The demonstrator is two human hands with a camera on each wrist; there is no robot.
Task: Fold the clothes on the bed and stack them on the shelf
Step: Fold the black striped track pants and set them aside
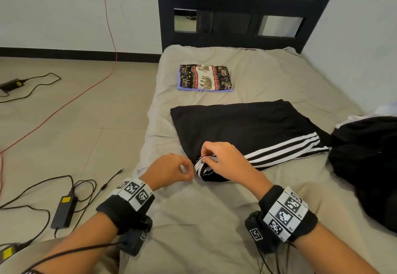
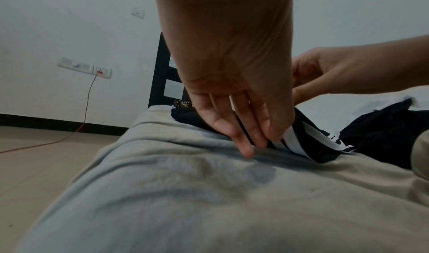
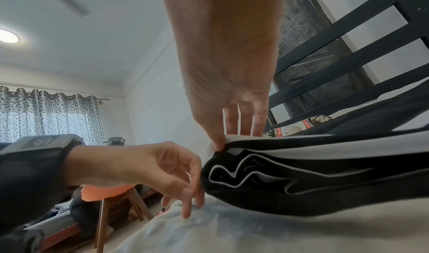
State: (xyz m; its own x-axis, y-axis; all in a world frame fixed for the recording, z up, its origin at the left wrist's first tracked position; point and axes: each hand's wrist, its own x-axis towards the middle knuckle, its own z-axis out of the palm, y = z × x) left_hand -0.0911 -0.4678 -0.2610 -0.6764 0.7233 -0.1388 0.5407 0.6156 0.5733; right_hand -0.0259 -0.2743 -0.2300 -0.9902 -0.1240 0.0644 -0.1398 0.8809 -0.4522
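Roughly a third of the job looked done at this point, give or take. One folded stack, an elephant-print piece on top of something purple, was already parked near the head of the bed. The black striped garment was spread mid-mattress and only partly folded, with its near corner being pinched by the right hand, thumb against fingers on the white-striped edge. The left hand was kept just beside that corner, fingers loosely curled with nothing in them; whether the cloth was actually being touched couldn't be made out. A dark crumpled pile was left on the right side of the bed, so at least one more item was probably waiting. No shelf was seen anywhere, meaning none of the stacking part had been started, judging by what's shown. Chargers and cables were scattered across the floor.
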